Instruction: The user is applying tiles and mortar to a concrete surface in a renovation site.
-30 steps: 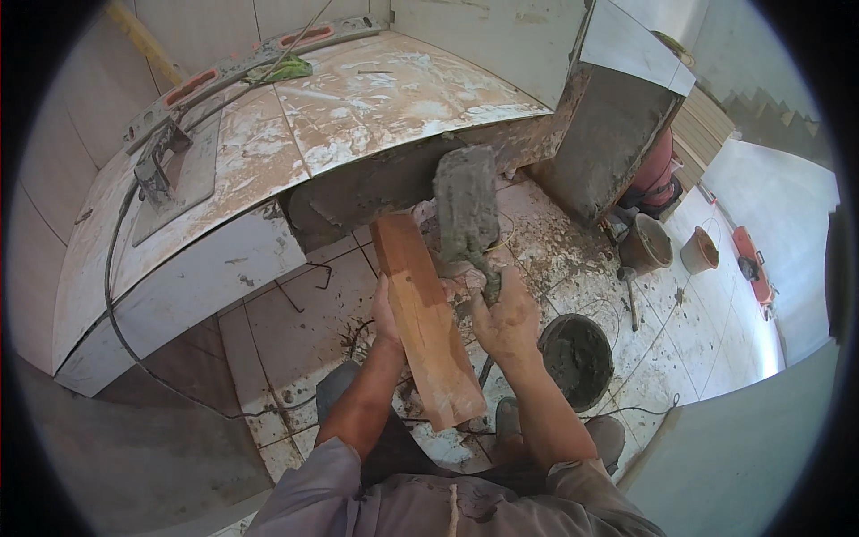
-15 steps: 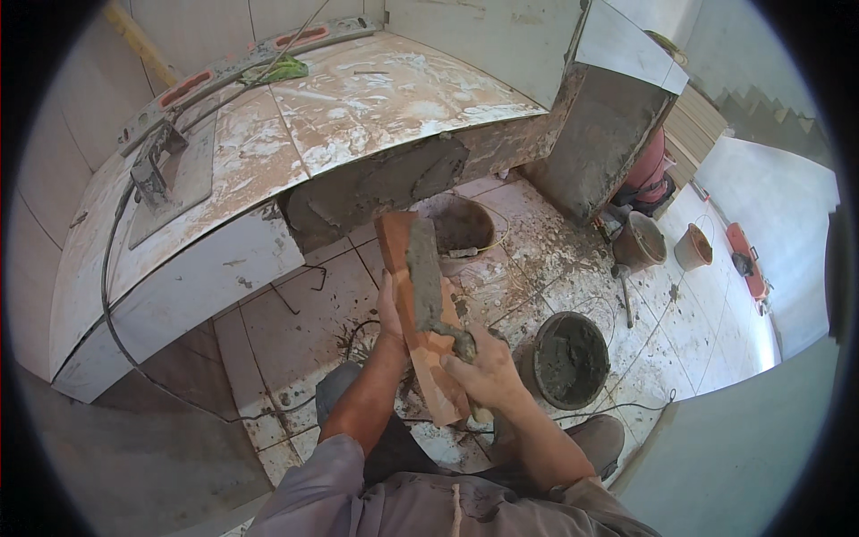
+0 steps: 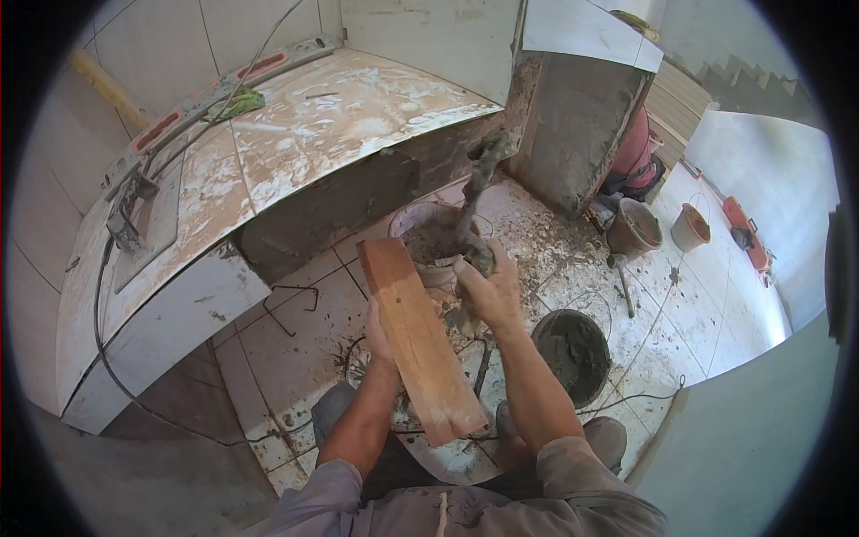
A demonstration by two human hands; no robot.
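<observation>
My left hand (image 3: 379,333) is closed round the left edge of a long, flat orange-brown slab (image 3: 420,345), whose material I cannot tell. The slab slants in front of me with its broad face up. My right hand (image 3: 492,288) grips a trowel (image 3: 484,166) thickly coated in wet grey mortar. The trowel points away from me, apart from the slab. Beyond the hands stands a bucket (image 3: 404,219), partly hidden by the slab and trowel. To the right of my right forearm is a dark bucket (image 3: 599,358) with grey mortar inside.
A tiled ledge (image 3: 358,98) smeared with white and brown carries a long level (image 3: 215,94) and a cable. Its front is partly mortared (image 3: 322,206). Two more buckets (image 3: 637,228) (image 3: 691,231) and a hammer (image 3: 625,286) are on the right. Bent rods (image 3: 291,291) lie left.
The trowel has swung off the slab's face and away from me, toward the far bucket and ledge. The slab's face, partly covered by the trowel before, now shows bare. The view has shifted slightly right.
</observation>
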